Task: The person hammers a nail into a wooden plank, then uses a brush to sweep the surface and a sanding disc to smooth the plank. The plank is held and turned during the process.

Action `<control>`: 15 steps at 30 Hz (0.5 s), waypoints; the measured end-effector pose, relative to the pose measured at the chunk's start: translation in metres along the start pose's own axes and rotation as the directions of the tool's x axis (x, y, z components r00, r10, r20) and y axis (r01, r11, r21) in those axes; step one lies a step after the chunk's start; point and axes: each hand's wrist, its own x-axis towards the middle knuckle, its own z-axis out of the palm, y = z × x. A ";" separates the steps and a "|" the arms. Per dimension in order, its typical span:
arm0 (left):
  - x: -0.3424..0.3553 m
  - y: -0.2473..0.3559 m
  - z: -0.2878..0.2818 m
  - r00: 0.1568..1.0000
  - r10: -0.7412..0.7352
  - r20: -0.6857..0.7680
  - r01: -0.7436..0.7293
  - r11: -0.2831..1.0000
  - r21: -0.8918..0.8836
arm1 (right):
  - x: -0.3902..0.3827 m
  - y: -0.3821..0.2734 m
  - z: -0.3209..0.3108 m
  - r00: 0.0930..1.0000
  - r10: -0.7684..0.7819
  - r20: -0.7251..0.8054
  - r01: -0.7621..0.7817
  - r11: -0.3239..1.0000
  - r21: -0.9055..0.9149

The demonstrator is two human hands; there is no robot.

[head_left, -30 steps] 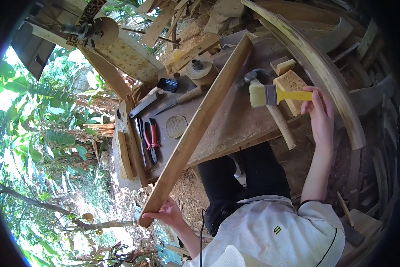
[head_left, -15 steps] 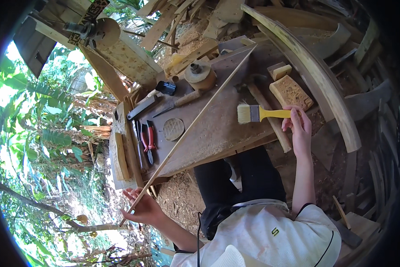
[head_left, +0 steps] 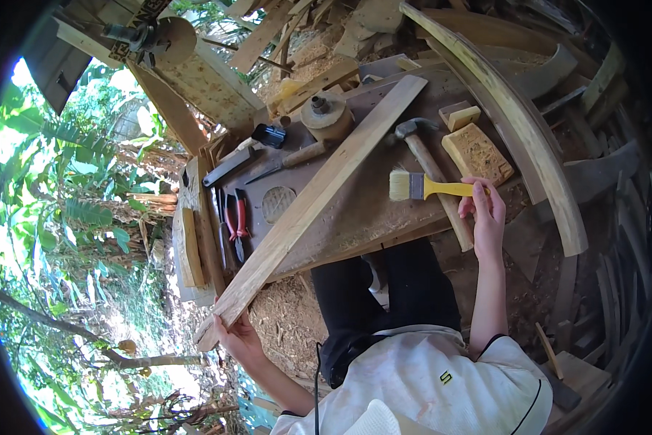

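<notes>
My left hand (head_left: 240, 339) grips the near end of a long, flat wooden board (head_left: 318, 199), its broad face turned up. The board slants across the workbench (head_left: 340, 232), its far end close to a round wooden block (head_left: 326, 116) with a dark metal fitting on top. In my right hand (head_left: 485, 214) is a paintbrush (head_left: 434, 187) with a yellow handle and pale bristles, pointing left above the bench's right part. Behind the brush lies a hammer (head_left: 427, 159) with a wooden handle. The brush bristles are apart from the board.
Red-handled pliers (head_left: 235, 225), a round wooden disc (head_left: 277, 205) and a wood-handled file (head_left: 289, 161) lie on the bench's left side. A rough yellowish block (head_left: 478, 154) sits at the right, beside a long curved timber (head_left: 518, 109). A grinding disc (head_left: 173, 41) stands at the far left.
The board has rolled in my left hand, from edge-on to its broad face showing. My right hand holds the paintbrush in nearly the same place.
</notes>
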 end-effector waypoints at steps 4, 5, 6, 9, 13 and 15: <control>-0.003 -0.008 -0.010 1.000 -0.004 0.007 0.004 1.000 0.001 | -0.003 0.000 0.000 1.000 -0.010 -0.008 0.010 1.000 -0.021; -0.004 -0.009 -0.013 1.000 -0.010 0.015 0.010 1.000 0.011 | -0.003 -0.002 0.000 1.000 -0.013 -0.007 0.013 0.999 -0.033; -0.004 -0.012 -0.015 1.000 -0.017 0.005 0.017 1.000 0.022 | -0.004 -0.003 0.001 1.000 -0.029 -0.002 0.029 0.998 -0.063; -0.009 -0.026 -0.019 0.997 -0.046 -0.056 0.049 0.998 0.050 | -0.006 -0.010 0.006 0.995 -0.098 0.035 0.102 0.984 -0.143; -0.013 -0.048 -0.040 0.977 -0.112 -0.181 0.129 0.988 0.085 | -0.005 -0.029 0.030 0.968 -0.237 0.079 0.249 0.948 -0.197; -0.018 -0.056 -0.052 0.964 -0.153 -0.216 0.180 0.977 0.113 | 0.003 -0.038 0.045 0.933 -0.339 0.121 0.360 0.883 -0.302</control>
